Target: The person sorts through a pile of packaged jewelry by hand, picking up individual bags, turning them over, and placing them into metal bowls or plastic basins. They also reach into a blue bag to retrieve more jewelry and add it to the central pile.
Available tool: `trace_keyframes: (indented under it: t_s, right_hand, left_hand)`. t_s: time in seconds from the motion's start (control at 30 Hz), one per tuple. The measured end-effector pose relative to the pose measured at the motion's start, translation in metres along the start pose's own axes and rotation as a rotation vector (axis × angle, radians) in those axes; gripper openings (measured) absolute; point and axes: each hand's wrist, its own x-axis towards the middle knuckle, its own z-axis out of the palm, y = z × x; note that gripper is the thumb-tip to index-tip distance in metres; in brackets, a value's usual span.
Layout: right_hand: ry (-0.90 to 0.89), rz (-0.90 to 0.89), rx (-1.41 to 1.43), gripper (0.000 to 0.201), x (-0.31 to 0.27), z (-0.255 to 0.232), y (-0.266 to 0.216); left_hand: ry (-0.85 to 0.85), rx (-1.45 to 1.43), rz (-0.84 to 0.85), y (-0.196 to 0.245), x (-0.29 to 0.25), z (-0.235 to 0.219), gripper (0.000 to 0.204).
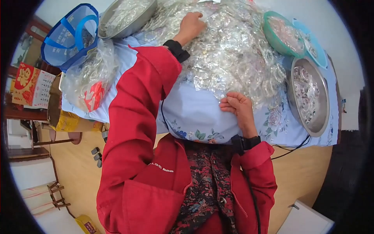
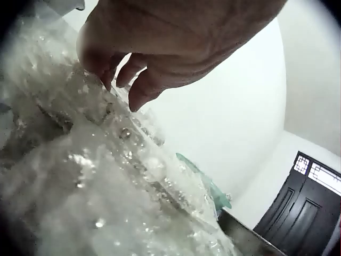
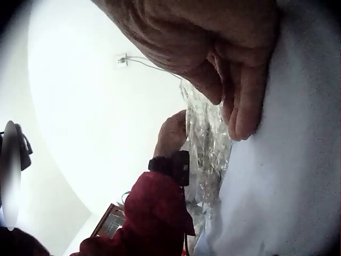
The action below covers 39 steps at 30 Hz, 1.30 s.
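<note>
A broad heap of small clear plastic packets (image 1: 233,50) with shiny bits inside covers much of the table. My left hand (image 1: 191,27) reaches over the heap's far left part. In the left wrist view its bent fingers (image 2: 143,95) are spread a little, with their tips right at the packets. Nearer me, my right hand (image 1: 239,107) rests at the heap's front edge over the cloth. The thumb and fingers (image 3: 246,109) of that hand lie loosely curled close together on the white-blue cloth, and no packet shows between them.
A metal basin (image 1: 323,105) and green basin (image 1: 269,29) holding packets stand right, beside a light-blue one (image 1: 324,64). Another metal basin (image 1: 107,29), a blue bag (image 1: 54,56) and a clear plastic bag (image 1: 74,84) stand left. A flowered cloth (image 1: 187,111) covers the table.
</note>
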Motion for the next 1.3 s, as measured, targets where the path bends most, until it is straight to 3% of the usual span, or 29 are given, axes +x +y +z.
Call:
trace_keyframes:
  t_s: [0.2, 0.3, 0.47, 0.63, 0.7, 0.83, 1.0, 1.1, 1.2, 1.3]
  right_hand:
    - [-0.002, 0.01, -0.021, 0.016, 0.001, 0.002, -0.003]
    - [-0.001, 0.003, -0.027, 0.016, 0.0, 0.002, -0.004]
    - [-0.038, -0.025, -0.023, 0.019, -0.001, 0.001, -0.004]
    - [-0.06, -0.087, -0.059, 0.023, -0.015, 0.002, -0.021]
    - [0.015, -0.141, -0.045, 0.023, -0.018, 0.009, -0.044]
    - [0.173, -0.393, 0.0, 0.023, -0.008, 0.027, -0.086]
    - [0.028, -0.445, -0.041, 0.023, -0.004, 0.022, -0.087]
    - [0.149, -0.478, 0.008, 0.02, -0.005, 0.019, -0.083]
    - [0.183, -0.486, 0.019, 0.016, -0.008, 0.018, -0.083]
    - [0.186, -0.494, -0.006, 0.015, -0.006, 0.014, -0.083]
  left_hand:
    - [-0.036, 0.004, 0.058, 0.003, 0.001, 0.007, 0.045]
    - [-0.128, 0.162, 0.09, 0.013, 0.012, 0.016, 0.035]
    - [-0.007, 0.183, 0.245, 0.011, 0.016, 0.025, 0.032]
    - [-0.128, -0.442, -0.073, 0.062, -0.017, -0.021, 0.019]
    - [-0.27, -0.685, -0.215, 0.102, -0.048, -0.045, 0.018]
    - [-0.363, -0.777, -0.229, 0.13, -0.089, -0.042, 0.016]
    - [-0.412, -0.968, -0.341, 0.15, -0.12, -0.034, 0.015]
    - [-0.439, -1.079, -0.393, 0.146, -0.13, -0.033, 0.014]
    - [-0.525, -1.122, -0.388, 0.139, -0.135, -0.026, 0.014]
    - [-0.501, -1.088, -0.335, 0.133, -0.139, -0.025, 0.017]
